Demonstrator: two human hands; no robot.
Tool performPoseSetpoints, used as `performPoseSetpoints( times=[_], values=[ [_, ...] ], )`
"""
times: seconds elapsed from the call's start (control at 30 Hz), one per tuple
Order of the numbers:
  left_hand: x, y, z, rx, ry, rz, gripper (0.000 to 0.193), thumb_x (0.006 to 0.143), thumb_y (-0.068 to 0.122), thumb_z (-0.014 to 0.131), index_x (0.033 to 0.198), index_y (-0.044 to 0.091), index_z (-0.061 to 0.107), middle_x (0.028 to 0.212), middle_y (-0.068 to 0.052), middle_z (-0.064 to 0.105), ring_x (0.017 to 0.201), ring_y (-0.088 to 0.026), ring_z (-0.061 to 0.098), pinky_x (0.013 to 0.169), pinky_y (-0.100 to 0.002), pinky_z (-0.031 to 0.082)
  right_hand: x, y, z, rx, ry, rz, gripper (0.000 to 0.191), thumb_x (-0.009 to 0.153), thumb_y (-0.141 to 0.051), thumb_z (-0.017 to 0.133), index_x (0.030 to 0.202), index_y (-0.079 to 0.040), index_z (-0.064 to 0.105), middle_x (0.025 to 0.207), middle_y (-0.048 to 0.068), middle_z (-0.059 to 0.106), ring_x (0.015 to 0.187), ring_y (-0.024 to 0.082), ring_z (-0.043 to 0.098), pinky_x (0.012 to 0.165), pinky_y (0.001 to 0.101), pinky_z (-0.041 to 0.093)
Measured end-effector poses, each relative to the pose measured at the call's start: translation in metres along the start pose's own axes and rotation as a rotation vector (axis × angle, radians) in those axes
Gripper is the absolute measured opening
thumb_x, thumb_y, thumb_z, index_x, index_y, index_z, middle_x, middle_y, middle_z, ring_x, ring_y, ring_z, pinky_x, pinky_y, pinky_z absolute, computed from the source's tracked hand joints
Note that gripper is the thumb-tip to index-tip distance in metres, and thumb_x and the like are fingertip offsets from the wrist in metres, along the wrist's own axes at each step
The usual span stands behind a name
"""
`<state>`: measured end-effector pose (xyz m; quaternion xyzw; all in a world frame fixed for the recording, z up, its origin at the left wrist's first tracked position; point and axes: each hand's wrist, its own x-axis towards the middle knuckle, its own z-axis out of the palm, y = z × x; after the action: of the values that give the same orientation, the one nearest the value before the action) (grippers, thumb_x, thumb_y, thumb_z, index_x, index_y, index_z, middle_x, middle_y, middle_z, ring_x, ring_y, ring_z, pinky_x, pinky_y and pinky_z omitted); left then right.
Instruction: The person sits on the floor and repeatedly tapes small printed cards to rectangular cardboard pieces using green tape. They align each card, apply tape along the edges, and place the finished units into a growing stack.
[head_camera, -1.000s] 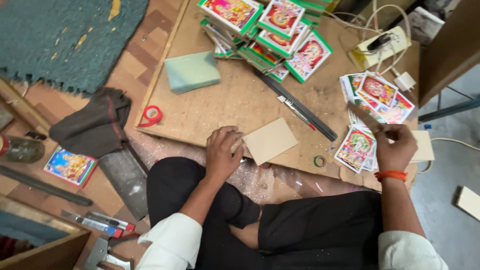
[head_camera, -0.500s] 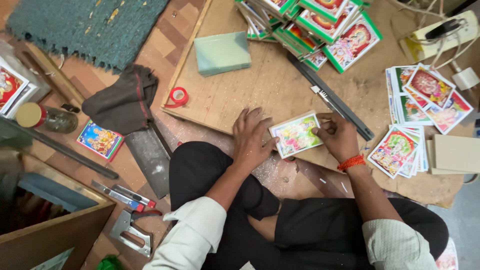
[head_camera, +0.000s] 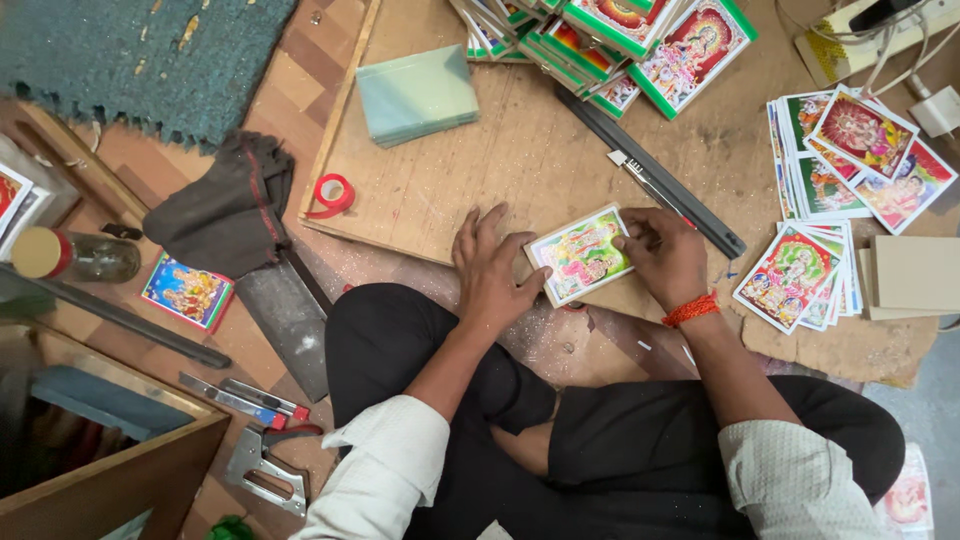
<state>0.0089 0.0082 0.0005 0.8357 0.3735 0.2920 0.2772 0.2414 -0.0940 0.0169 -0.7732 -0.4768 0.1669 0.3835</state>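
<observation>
At frame centre I press the colourful print (head_camera: 582, 254) onto its backing board on the wooden work board (head_camera: 520, 160): left hand (head_camera: 490, 265) flat at its edge, right hand (head_camera: 665, 255) pinching the far side. Squaring the corners seems due next.

A picture card (head_camera: 581, 254) lies on a wooden board (head_camera: 520, 160), between the left hand (head_camera: 490, 268) and right hand (head_camera: 662, 252); loose prints (head_camera: 800, 275) lie right.
</observation>
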Motion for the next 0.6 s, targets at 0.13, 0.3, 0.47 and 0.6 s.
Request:
performPoseSetpoints(
  times=[0.13, 0.3, 0.47, 0.6],
  values=[
    [0.000, 0.000, 0.001, -0.001, -0.003, -0.006, 0.046, 0.070, 0.030, 0.089, 0.111, 0.013, 0.074, 0.154, -0.016, 0.041, 0.149, -0.046, 0.022, 0.119, -0.062, 0.017, 0.000, 0.005, 0.000, -0.074, 0.015, -0.033, 0.033, 0.083, -0.009, 0.084, 0.114, -0.003, 0.075, 0.095, 0.011, 0.070, 0.075, 0.017, 0.067, 0.069, 0.0298, 0.054],
    [0.000, -0.002, 0.001, -0.005, 0.005, -0.001, 0.045, 0.071, 0.030, 0.089, 0.110, 0.013, 0.074, 0.155, -0.015, 0.041, 0.150, -0.045, 0.022, 0.120, -0.061, 0.017, -0.004, 0.024, -0.016, 0.061, 0.033, 0.042, 0.032, 0.085, -0.005, 0.079, 0.116, 0.000, 0.074, 0.096, 0.010, 0.074, 0.081, 0.014, 0.069, 0.075, 0.0274, 0.056],
    [0.000, -0.003, 0.002, -0.007, 0.000, 0.003, 0.043, 0.072, 0.029, 0.088, 0.109, 0.012, 0.074, 0.155, -0.015, 0.041, 0.151, -0.045, 0.022, 0.120, -0.061, 0.017, -0.005, 0.045, -0.027, 0.177, -0.124, 0.196, 0.029, 0.086, -0.006, 0.079, 0.114, 0.002, 0.074, 0.096, 0.009, 0.077, 0.083, 0.010, 0.070, 0.076, 0.0252, 0.056],
    [0.000, -0.003, 0.001, -0.001, -0.011, -0.005, 0.043, 0.072, 0.030, 0.088, 0.109, 0.012, 0.074, 0.156, -0.016, 0.041, 0.151, -0.046, 0.021, 0.121, -0.061, 0.016, -0.005, 0.052, -0.024, 0.179, -0.134, 0.214, 0.028, 0.086, -0.006, 0.079, 0.112, 0.002, 0.074, 0.096, 0.009, 0.077, 0.083, 0.010, 0.070, 0.076, 0.0247, 0.056]
  ],
)
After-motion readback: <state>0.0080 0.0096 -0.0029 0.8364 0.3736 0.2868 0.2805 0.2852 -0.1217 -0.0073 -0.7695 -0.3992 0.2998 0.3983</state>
